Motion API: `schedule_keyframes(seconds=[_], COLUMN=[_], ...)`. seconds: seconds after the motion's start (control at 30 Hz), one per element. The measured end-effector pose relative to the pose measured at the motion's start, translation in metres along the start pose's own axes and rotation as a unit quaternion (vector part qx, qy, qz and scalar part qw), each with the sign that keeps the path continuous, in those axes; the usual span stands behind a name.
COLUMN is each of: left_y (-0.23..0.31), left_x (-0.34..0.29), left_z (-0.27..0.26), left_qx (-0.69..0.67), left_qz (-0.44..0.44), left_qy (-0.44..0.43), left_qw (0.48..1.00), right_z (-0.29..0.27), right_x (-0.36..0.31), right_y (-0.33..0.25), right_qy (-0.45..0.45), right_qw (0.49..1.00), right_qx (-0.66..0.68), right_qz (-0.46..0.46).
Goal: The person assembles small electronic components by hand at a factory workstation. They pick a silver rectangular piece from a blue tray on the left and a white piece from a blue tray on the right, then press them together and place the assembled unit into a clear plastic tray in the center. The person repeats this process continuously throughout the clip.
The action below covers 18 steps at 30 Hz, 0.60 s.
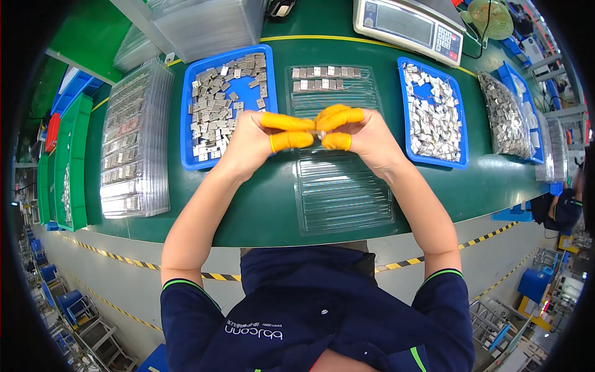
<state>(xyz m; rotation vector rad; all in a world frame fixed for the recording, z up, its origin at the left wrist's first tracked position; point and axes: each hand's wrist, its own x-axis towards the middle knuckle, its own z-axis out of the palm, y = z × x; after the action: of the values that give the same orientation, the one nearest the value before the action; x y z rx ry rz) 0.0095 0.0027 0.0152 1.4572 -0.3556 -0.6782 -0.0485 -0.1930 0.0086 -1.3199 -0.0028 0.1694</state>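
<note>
Over the clear plastic tray [347, 204] in the middle of the table, my two hands meet fingertip to fingertip. Yellow finger covers sit on several fingers of each. My left hand [263, 137] is closed in a pinch, and so is my right hand [359, 133]. Between the fingertips shows a small connector piece [320, 134], metal and whitish, mostly hidden by the fingers; whether it is one part or two I cannot tell. Beyond the hands, two short rows of metal connector pieces [322, 84] lie in the tray's far slots.
To the left, a blue bin [185, 139] holds loose metal pieces, beside stacked filled trays [136, 149] and a green bin [77, 167]. Rightward are a blue bin [437, 162] of whitish pieces and a filled plastic bag [503, 115]. A scale [409, 28] stands at the back.
</note>
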Motion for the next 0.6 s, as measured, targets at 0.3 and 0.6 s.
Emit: schedule_keyframes(seconds=[0.3, 0.6], left_y=[-0.004, -0.005], left_x=[-0.001, 0.002], left_z=[0.005, 0.019], left_qx=[-0.014, -0.038], left_qz=[0.013, 0.093], left_qy=[0.014, 0.079], left_qw=[1.000, 0.992], right_z=[0.007, 0.008], right_x=[-0.003, -0.001], right_y=[-0.002, 0.001], right_qy=[0.046, 0.096], right_qw=[0.998, 0.989], right_qx=[-0.018, -0.089], right_qz=[0.038, -0.070])
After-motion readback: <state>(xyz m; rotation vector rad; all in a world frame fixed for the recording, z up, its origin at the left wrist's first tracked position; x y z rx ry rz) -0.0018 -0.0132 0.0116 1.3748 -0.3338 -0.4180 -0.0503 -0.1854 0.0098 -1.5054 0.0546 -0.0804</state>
